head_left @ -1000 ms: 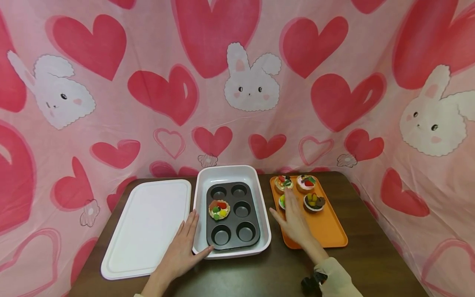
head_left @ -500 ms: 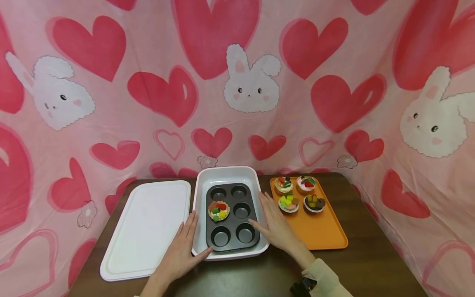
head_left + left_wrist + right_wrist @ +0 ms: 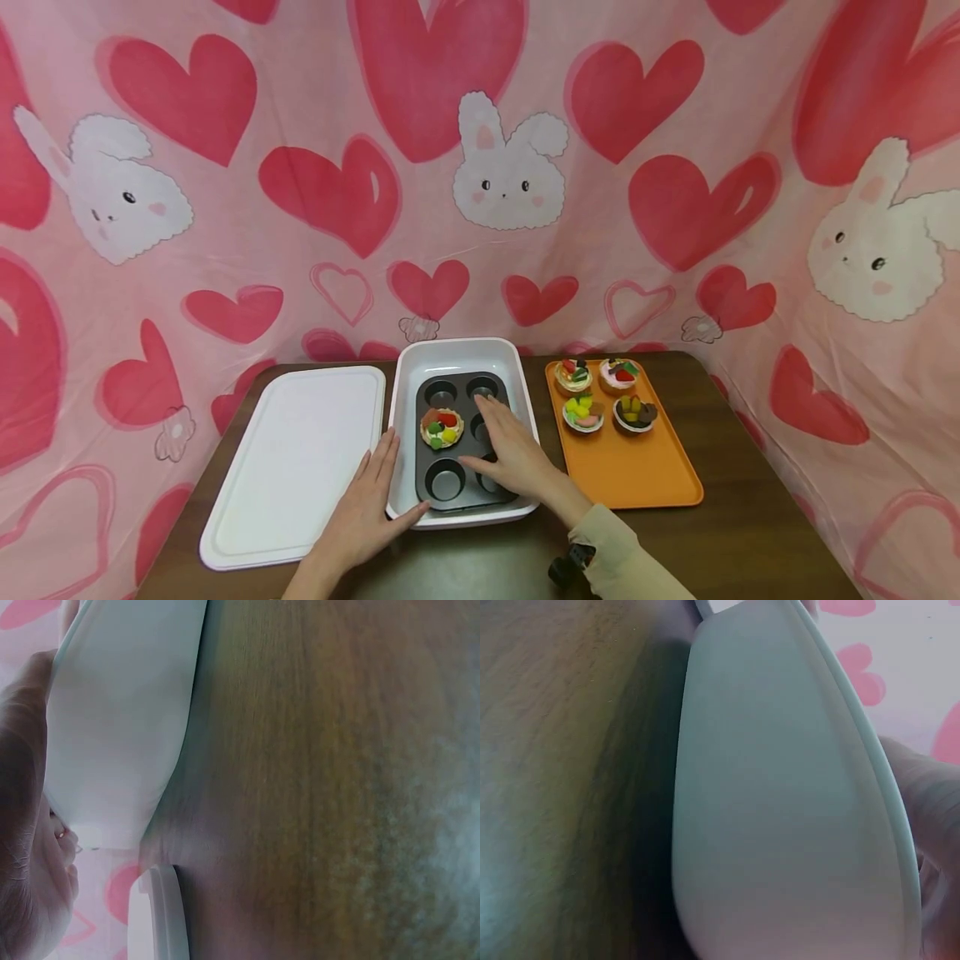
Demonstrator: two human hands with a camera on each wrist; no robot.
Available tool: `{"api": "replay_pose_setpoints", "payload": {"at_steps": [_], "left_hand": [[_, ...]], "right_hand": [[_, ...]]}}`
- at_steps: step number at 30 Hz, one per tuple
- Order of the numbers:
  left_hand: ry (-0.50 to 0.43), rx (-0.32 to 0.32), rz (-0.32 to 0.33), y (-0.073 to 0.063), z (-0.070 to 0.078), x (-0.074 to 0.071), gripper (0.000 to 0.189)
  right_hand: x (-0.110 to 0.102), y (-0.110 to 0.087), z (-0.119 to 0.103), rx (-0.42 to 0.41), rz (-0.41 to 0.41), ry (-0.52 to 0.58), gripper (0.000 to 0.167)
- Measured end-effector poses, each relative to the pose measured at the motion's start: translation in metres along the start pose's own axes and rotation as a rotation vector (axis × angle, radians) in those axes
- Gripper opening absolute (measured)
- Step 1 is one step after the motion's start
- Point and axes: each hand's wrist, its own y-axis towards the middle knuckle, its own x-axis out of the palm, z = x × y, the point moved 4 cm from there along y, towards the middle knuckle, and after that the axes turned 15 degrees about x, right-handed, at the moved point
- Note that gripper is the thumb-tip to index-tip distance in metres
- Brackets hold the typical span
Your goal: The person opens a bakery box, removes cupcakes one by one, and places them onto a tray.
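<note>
A white rectangular bin (image 3: 461,342) holds a dark muffin pan (image 3: 462,392) with round cups. One fruit-topped tart (image 3: 442,429) sits at the left middle cup of the pan. My left hand (image 3: 365,502), fingers extended, rests along the bin's left front rim, its thumb over the front corner. Over the pan's right column reaches my right hand (image 3: 517,457), its fingers stretched and partly hiding the cups below; nothing shows in its grasp. The wrist views show the bin's outer wall (image 3: 124,712) beside the left hand and its opposite wall (image 3: 772,787) beside the right.
To the right lies an orange tray (image 3: 637,487) bearing several decorated tarts, among them a dark-topped tart (image 3: 634,412) and a yellow-topped tart (image 3: 582,413). A white lid-like board (image 3: 300,458) lies on the left. Behind the brown table (image 3: 750,533) hangs a pink heart-patterned cloth (image 3: 510,242).
My right hand has moved left from above the orange tray, across the bin's right rim, to over the muffin pan. The left hand has stayed at the bin's rim.
</note>
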Motion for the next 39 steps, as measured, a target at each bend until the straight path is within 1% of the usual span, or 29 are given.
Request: {"api": "replay_pose_setpoints", "payload": {"at_steps": [4, 9, 12, 18, 21, 25, 27, 34, 39], "left_hand": [[0.037, 0.034, 0.030, 0.002, 0.001, -0.002, 0.116], [0.042, 0.048, 0.041, 0.002, 0.001, -0.002, 0.116], [0.036, 0.045, 0.037, 0.002, 0.001, -0.001, 0.116], [0.046, 0.062, 0.058, 0.002, 0.002, 0.000, 0.115], [0.042, 0.058, 0.060, 0.001, 0.002, -0.001, 0.115], [0.045, 0.055, 0.065, 0.000, 0.002, -0.003, 0.116], [0.047, 0.053, 0.063, 0.000, 0.001, -0.003, 0.116], [0.024, 0.037, 0.040, 0.000, 0.000, -0.001, 0.116], [0.028, 0.038, 0.030, 0.000, 0.000, 0.000, 0.116]], "right_hand": [[0.004, 0.010, -0.009, -0.012, -0.037, -0.039, 0.106], [0.011, 0.025, -0.014, 0.042, -0.117, 0.005, 0.108], [0.018, 0.032, -0.014, 0.062, -0.135, 0.008, 0.108], [0.030, 0.044, -0.016, 0.045, -0.105, -0.100, 0.104], [0.034, 0.047, -0.017, 0.048, -0.106, -0.125, 0.103], [0.036, 0.049, -0.017, 0.069, -0.128, -0.116, 0.102], [0.037, 0.050, -0.016, 0.073, -0.127, -0.115, 0.101], [0.044, 0.049, -0.016, 0.072, -0.095, -0.088, 0.096], [0.049, 0.050, -0.017, 0.073, -0.071, -0.081, 0.094]]}}
